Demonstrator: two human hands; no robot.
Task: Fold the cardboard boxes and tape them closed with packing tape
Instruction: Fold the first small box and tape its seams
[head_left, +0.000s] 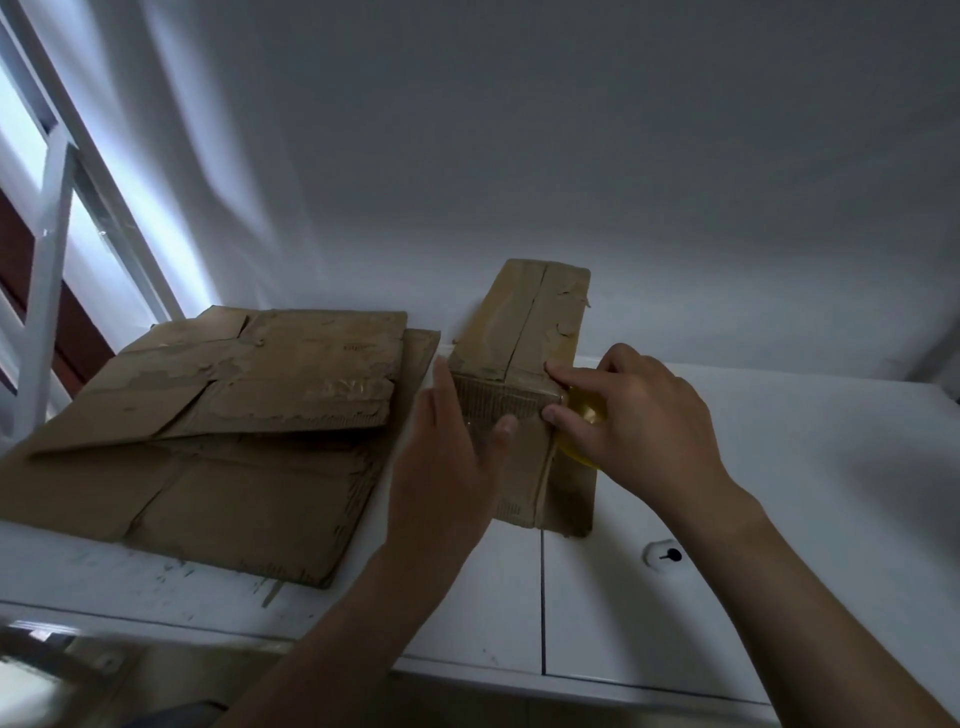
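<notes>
The yellowish translucent roll of packing tape (584, 415) is almost wholly hidden behind the right hand (644, 421), so only a curved sliver shows beside the fingers. The left hand (447, 457) covers part of the near face of the small worn brown cardboard box (519, 332), and whether its palm presses flat cannot be told. The stack of flattened brown cardboard sheets (218, 441) runs off the left edge, and the lower left corner is a blur.

White table (779, 467): flattened cardboard (208, 441), folded box (519, 374)
</notes>
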